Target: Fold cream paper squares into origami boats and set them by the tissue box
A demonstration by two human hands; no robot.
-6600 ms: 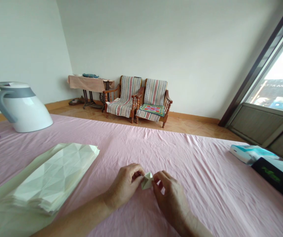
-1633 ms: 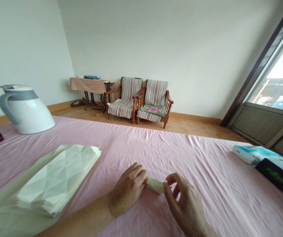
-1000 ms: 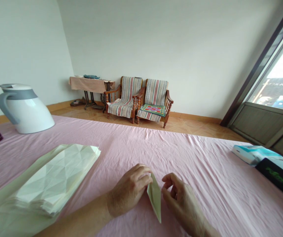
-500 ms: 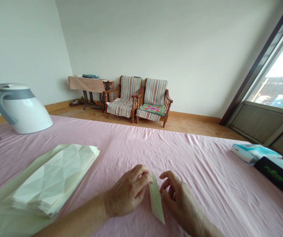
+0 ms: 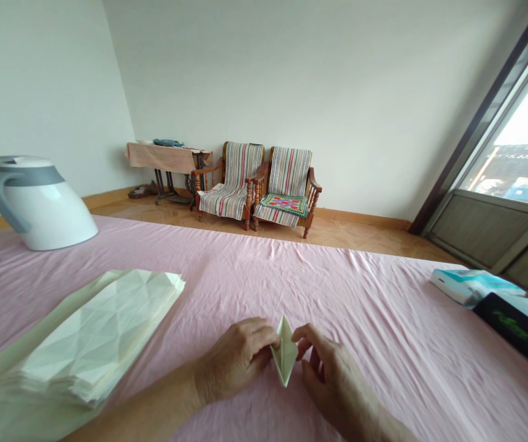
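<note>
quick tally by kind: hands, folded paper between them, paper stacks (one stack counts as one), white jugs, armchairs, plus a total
Hands, left hand and right hand: 2
Folded paper between them: 1
Paper stack: 1
White jug: 1
Armchairs, left armchair and right armchair: 2
Total: 7

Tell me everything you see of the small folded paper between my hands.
The folded paper is pale greenish-cream and matte. It shows a narrow diamond outline, with one point facing away from you and one toward you, and a fold line running lengthwise. Your left hand grips its left edge; your right hand has a fingertip at its right edge, though firm contact is unclear. It is over the pink tablecloth; whether it rests there is hard to tell.
</note>
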